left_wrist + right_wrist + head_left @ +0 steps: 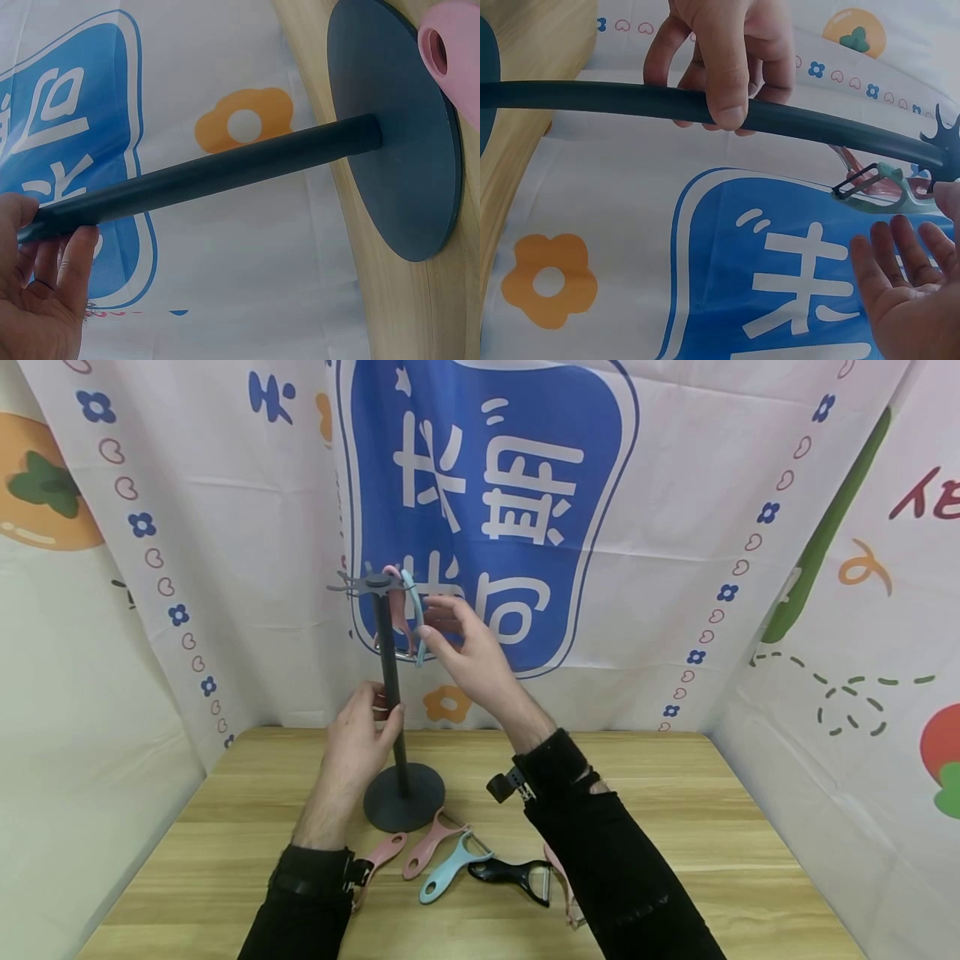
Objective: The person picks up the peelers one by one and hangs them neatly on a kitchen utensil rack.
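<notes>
My left hand (360,727) holds the dark pole (387,652) of an upright stand, thumb on one side and fingers on the other. At its top is a ring of hooks (375,583). A pink peeler (398,610) and a light blue peeler (416,610) hang there side by side, blades downward. Beside the blue one is my right hand (472,656), its thumb tip right at the handle. In the right wrist view, the fingers (900,244) of that hand are spread and loosely extended below the blue peeler's frame (889,199).
The stand's round base (405,810) rests on the wooden table (660,827). In front of it lie pink peelers (426,853), a light blue peeler (447,872) and a black peeler (502,872). My right sleeve partly covers another pink peeler (558,868). A printed cloth (675,527) hangs behind.
</notes>
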The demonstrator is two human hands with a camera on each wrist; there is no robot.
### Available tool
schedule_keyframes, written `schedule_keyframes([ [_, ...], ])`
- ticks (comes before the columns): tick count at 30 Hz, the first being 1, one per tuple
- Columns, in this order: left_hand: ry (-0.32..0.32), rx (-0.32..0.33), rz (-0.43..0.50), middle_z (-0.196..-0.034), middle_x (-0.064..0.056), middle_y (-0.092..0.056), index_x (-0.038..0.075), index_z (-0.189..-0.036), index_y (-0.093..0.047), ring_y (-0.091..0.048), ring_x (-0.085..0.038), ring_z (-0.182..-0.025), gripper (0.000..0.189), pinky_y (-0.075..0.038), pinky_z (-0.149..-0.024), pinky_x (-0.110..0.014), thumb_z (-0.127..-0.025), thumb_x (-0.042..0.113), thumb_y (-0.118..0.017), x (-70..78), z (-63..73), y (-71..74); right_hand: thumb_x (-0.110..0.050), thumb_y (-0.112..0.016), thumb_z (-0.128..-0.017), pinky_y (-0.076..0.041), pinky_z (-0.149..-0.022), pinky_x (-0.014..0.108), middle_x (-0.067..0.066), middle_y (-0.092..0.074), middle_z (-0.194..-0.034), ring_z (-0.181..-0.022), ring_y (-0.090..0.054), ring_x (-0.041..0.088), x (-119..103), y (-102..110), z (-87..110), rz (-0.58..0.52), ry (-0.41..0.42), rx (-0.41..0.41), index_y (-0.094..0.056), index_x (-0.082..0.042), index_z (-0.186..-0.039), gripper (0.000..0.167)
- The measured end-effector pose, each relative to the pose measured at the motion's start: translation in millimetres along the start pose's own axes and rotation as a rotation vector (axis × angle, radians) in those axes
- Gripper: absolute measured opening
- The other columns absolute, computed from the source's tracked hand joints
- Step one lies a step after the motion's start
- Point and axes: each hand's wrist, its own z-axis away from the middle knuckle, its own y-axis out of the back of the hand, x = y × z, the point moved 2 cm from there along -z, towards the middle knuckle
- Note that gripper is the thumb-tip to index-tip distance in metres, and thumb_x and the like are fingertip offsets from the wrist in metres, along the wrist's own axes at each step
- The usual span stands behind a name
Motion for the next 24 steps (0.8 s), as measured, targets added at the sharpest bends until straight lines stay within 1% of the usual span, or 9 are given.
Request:
schedule_keyframes([
  [3,0.01,-0.004,0.002,-0.141,-0.026,-0.073,0.0,-0.151,-0.06,-0.078,-0.045,-0.132,0.04,-0.072,-0.107,-0.063,-0.121,0.025,-0.066,0.0,0.0,-0.1,-0.021,-0.064,-0.123,-0.056,-0.136,0.053,0.017,-0.068,-0.161,-0.159,-0.064,0.036,0,4,4.3,-0.006,-0.004,0.007,-0.054,-0.011,-0.17,0.049],
  [9,0.02,-0.007,0.012,-0.142,-0.026,-0.072,0.0,-0.151,-0.06,-0.078,-0.045,-0.134,0.039,-0.072,-0.108,-0.062,-0.121,0.025,-0.065,0.7,0.0,0.1,-0.021,-0.065,-0.123,-0.055,-0.137,0.053,0.018,-0.066,-0.164,-0.161,-0.063,0.035,-2,14,15.8,0.035,-0.003,0.021,-0.054,-0.009,-0.17,0.05],
  [16,0.024,-0.013,0.007,-0.143,-0.025,-0.072,0.001,-0.151,-0.06,-0.078,-0.045,-0.134,0.04,-0.072,-0.108,-0.063,-0.122,0.027,-0.065,0.9,-0.3,0.1,-0.022,-0.064,-0.123,-0.057,-0.135,0.053,0.019,-0.068,-0.163,-0.158,-0.064,0.037,7,26,27.4,0.056,-0.002,0.038,-0.055,-0.006,-0.169,0.05],
  [24,0.027,-0.016,0.003,-0.144,-0.026,-0.072,0.001,-0.151,-0.059,-0.078,-0.045,-0.135,0.04,-0.071,-0.109,-0.063,-0.122,0.028,-0.064,0.5,-0.4,0.2,-0.021,-0.065,-0.122,-0.054,-0.136,0.061,0.021,-0.067,-0.163,-0.159,-0.063,0.04,20,38,41.9,0.07,-0.033,0.045,-0.055,-0.004,-0.168,0.05],
])
